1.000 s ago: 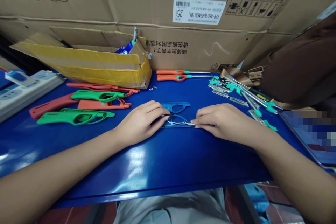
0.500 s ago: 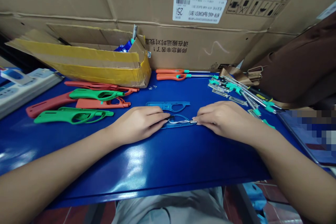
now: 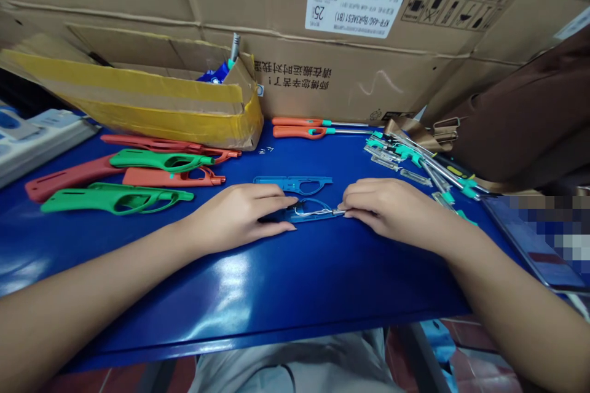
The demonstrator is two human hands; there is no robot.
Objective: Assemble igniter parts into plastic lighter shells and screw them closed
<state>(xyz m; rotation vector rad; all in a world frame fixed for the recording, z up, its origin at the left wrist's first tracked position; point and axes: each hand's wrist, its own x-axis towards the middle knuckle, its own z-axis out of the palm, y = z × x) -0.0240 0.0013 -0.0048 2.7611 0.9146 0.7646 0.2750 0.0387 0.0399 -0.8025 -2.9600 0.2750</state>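
Here, the blue handle shell [image 3: 315, 217] lies on the blue table [image 3: 276, 301] between the person's two hands, its long axis running left to right, nearly square to the line of sight. Neither hand is clearly nearer, since each is at one end of it. The left hand [image 3: 242, 215] arches over the shell's left end and hides it; its thumb and forefinger stand apart, the forefinger reaching along the far side to a small black part, the thumb stretched out on the near side, and what its other fingers do cannot be told. The right hand [image 3: 391, 206] comes in from the other side, thumb and fingertips pinched together on the short metal tube [image 3: 339, 212] at the shell's right tip, so that tube and shell look roughly in line. White wires [image 3: 310, 213] run along the shell between the hands, toward the tube. Just beyond, a second blue shell [image 3: 294, 185] lies almost parallel, touched by neither hand as far as can be seen. Green handles [image 3: 90, 201] lie to the left of the left hand, and metal rods [image 3: 426, 163] lie in a heap beyond the right.
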